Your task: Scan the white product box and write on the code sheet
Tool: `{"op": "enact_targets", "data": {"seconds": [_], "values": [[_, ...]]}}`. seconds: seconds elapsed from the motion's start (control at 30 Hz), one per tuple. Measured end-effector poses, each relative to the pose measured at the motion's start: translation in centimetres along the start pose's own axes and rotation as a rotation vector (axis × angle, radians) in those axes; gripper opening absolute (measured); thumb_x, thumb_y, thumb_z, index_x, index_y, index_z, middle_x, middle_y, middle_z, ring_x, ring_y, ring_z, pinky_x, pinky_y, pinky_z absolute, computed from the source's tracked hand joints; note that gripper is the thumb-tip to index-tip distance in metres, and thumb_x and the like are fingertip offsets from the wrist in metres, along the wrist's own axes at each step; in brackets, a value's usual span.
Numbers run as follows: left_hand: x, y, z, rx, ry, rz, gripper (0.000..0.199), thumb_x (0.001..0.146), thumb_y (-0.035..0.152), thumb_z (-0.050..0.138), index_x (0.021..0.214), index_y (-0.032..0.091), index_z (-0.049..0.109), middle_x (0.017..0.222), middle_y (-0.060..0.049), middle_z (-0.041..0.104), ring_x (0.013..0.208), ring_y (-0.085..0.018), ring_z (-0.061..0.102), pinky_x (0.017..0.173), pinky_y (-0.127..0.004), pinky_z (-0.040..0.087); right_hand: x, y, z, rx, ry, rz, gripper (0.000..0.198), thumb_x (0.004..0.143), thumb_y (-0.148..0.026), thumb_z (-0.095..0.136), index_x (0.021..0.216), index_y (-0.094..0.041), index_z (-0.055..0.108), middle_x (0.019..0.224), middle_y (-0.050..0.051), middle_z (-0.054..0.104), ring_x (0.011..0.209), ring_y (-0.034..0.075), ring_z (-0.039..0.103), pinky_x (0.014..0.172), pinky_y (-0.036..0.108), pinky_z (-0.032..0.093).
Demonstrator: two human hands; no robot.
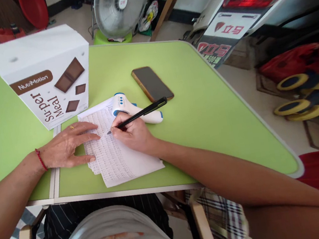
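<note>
My right hand (134, 133) is closed around a black pen (146, 110), whose tip points down at a sheet of paper (124, 162) covered in rows of small handwriting. Flat on the left edge of the sheet lies my left hand (69, 145), fingers spread, with a ring and a red string bracelet. Other paper shows beneath the top sheet. A white and blue infrared thermometer (124, 104) rests across the upper part of the papers, partly hidden behind my right hand and the pen.
A white NutriMotion box (51, 79) stands behind my left hand. Beyond the thermometer lies a phone (152, 82). All rest on a green folding table (225, 137) with a metal edge. A fan (123, 5) and a scooter (250, 2) stand past the table.
</note>
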State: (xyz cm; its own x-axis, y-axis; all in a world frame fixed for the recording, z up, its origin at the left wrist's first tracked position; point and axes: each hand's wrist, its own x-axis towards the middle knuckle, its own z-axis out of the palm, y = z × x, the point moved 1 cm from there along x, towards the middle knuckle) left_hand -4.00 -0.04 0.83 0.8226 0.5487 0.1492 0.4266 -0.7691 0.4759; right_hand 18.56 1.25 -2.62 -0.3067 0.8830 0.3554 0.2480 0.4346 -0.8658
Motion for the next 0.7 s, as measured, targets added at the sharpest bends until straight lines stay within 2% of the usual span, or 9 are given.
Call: {"op": "enact_targets", "data": {"seconds": [0.23,0.4,0.53,0.63,0.7], "values": [[0.0,0.2,-0.1,-0.012,0.009,0.007,0.047,0.087,0.045,0.064,0.124,0.017,0.060,0.140,-0.019,0.048,0.127,-0.034,0.047,0.106,-0.053,0.039,0.1,-0.6,-0.4,0.014,0.047,-0.006,0.008,0.072,-0.019,0.052,0.066,-0.022,0.048,0.059,-0.005,0.046,0.054,0.010,0.041,0.051,0.026,0.034],[0.0,0.2,-0.1,-0.001,0.007,0.018,0.047,0.087,0.043,0.064,0.123,0.014,0.059,0.140,-0.020,0.048,0.128,-0.034,0.046,0.106,-0.053,0.039,0.1,-1.1,-1.1,0.008,0.000,-0.058,0.009,0.073,-0.018,0.053,0.065,-0.021,0.049,0.057,-0.005,0.047,0.049,0.008,0.037,0.046,0.024,0.030],[-0.1,0.1,-0.1,0.033,0.021,0.040,0.045,0.088,0.044,0.063,0.121,0.014,0.059,0.137,-0.020,0.050,0.125,-0.034,0.050,0.103,-0.052,0.043,-0.1,-0.8,-1.0,-0.036,-0.025,-0.087,0.009,0.073,-0.019,0.053,0.066,-0.021,0.050,0.056,-0.005,0.049,0.049,0.009,0.040,0.046,0.024,0.031],[-0.4,0.5,-0.6,0.096,0.159,0.113,0.034,0.090,0.039,0.061,0.117,0.019,0.058,0.126,-0.015,0.058,0.114,-0.029,0.058,0.095,-0.046,0.051,0.0,-0.9,-1.3,-0.104,-0.046,-0.162,0.007,0.078,-0.018,0.053,0.072,-0.021,0.054,0.061,-0.003,0.053,0.053,0.010,0.045,0.050,0.026,0.037],[-0.8,1.0,-1.5,0.227,0.374,0.171,0.029,0.088,0.032,0.063,0.115,0.025,0.055,0.114,-0.008,0.060,0.106,-0.026,0.060,0.088,-0.043,0.053,0.1,-1.3,-1.9,-0.200,-0.084,-0.288,0.008,0.084,-0.019,0.052,0.080,-0.022,0.058,0.069,0.000,0.059,0.060,0.012,0.051,0.057,0.029,0.043]]}}
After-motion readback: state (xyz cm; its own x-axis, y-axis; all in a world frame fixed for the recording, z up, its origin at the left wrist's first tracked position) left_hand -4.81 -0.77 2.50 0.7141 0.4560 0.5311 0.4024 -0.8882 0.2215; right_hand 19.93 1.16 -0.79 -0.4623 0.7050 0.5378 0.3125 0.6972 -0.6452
